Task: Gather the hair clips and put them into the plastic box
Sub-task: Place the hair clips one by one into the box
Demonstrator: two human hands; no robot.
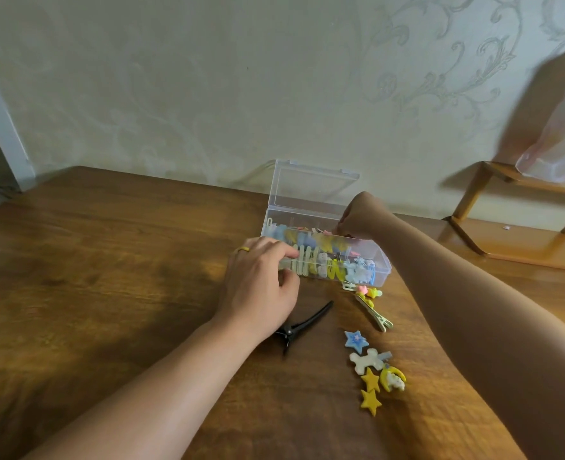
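A clear plastic box [382, 265] with its lid [311, 189] standing open sits on the wooden table and holds several coloured hair clips. My left hand [263, 287] grips the box's near left corner, a ring on one finger. My right hand [361, 217] reaches into the box from the right with fingers curled down among the clips; what it pinches is hidden. On the table in front of the box lie a black clip [302, 325], a long clip with pink and yellow stars [372, 308], a blue star clip [357, 340], a white clip [367, 360], a moon clip [393, 379] and yellow star clips [370, 390].
The wooden table [108, 277] stands against a patterned wall. A small wooden shelf [520, 224] is at the right, with a blurred translucent bag [553, 127] above it.
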